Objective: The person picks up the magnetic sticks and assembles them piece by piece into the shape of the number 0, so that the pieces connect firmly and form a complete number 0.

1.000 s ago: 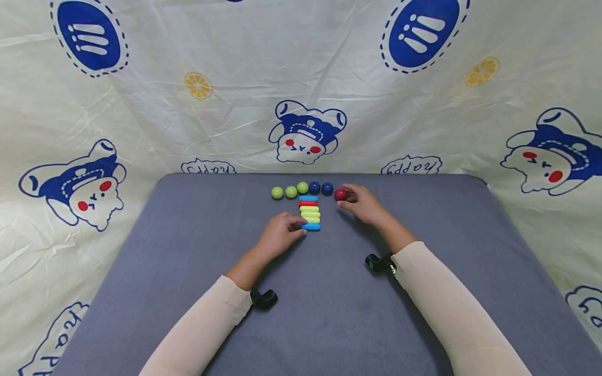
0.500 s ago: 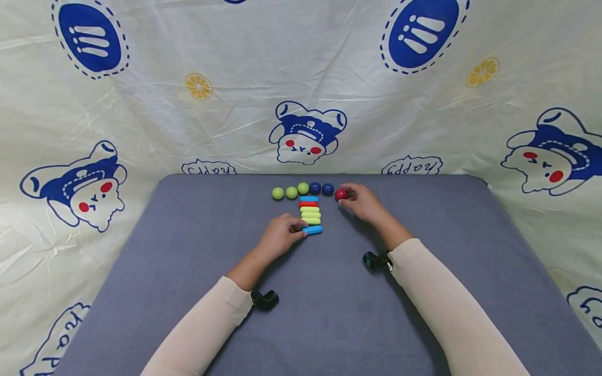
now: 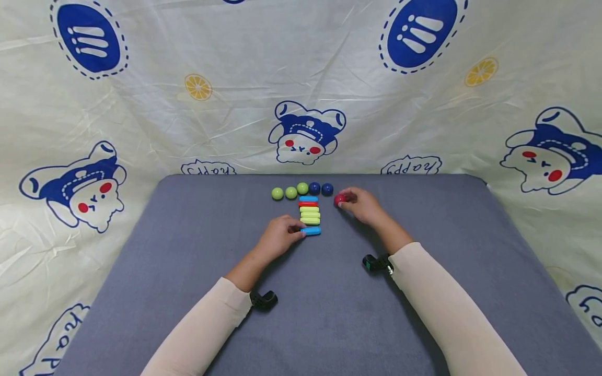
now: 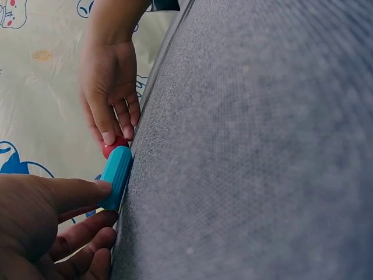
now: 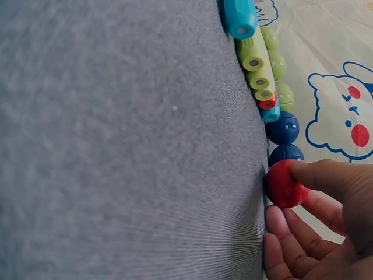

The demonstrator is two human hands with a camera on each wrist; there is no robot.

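Note:
My left hand (image 3: 277, 236) pinches the left end of a light-blue rod (image 3: 312, 231) between thumb and fingers. In the left wrist view that rod (image 4: 118, 172) is ridged and lies on the cloth. Just beyond it are several yellow-green rods (image 3: 310, 215), a red rod (image 3: 308, 204) and another light-blue rod (image 3: 308, 199), lined up side by side. My right hand (image 3: 364, 205) grips a red ball (image 3: 339, 200) between thumb and fingers; the right wrist view shows the ball (image 5: 285, 184) beside the blue balls.
Behind the rods, green balls (image 3: 291, 192) and two dark-blue balls (image 3: 327, 189) form a curved row near the far edge of the grey-covered table (image 3: 310, 313). A printed cloth (image 3: 226, 125) hangs behind the table.
The near light-blue rod has been drawn slightly toward me, opening a small gap from the yellow-green rods. The red ball has come a little nearer with my right hand.

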